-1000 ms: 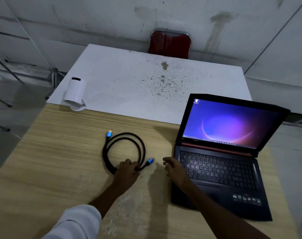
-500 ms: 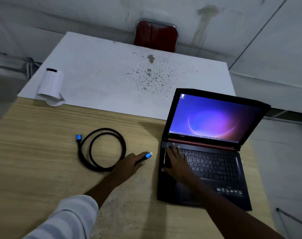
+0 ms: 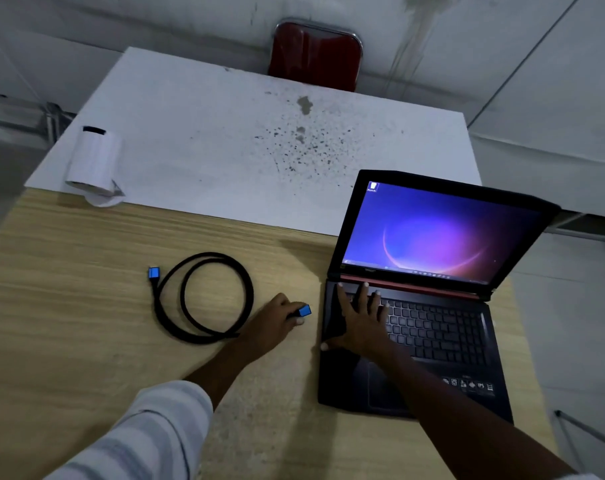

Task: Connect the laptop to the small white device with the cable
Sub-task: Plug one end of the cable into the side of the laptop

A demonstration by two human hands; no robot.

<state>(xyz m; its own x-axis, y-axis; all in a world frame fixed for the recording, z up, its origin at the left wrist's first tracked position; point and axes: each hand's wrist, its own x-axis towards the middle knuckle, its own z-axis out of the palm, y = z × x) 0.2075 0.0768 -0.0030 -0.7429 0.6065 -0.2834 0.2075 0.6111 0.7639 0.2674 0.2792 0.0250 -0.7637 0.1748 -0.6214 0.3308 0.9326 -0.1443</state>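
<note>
An open black laptop [image 3: 443, 337] with a lit purple screen sits at the right of the wooden table. A coiled black cable [image 3: 204, 296] lies left of it; one blue plug [image 3: 153, 273] rests free at the coil's left. My left hand [image 3: 271, 323] grips the other blue plug [image 3: 304, 311], pointing it at the laptop's left side, a short gap away. My right hand [image 3: 358, 320] lies flat with fingers spread on the left part of the keyboard. The small white device [image 3: 95, 164] stands at the far left on the white board.
A white board [image 3: 259, 150] with dark specks covers the table's far half. A red chair [image 3: 315, 55] stands behind it against the wall. The wooden table [image 3: 69, 323] edge runs close along the left and right.
My right hand moved from the table onto the laptop's keyboard and pressed flat. My left hand took the cable's right plug and carried it toward the laptop's left side.
</note>
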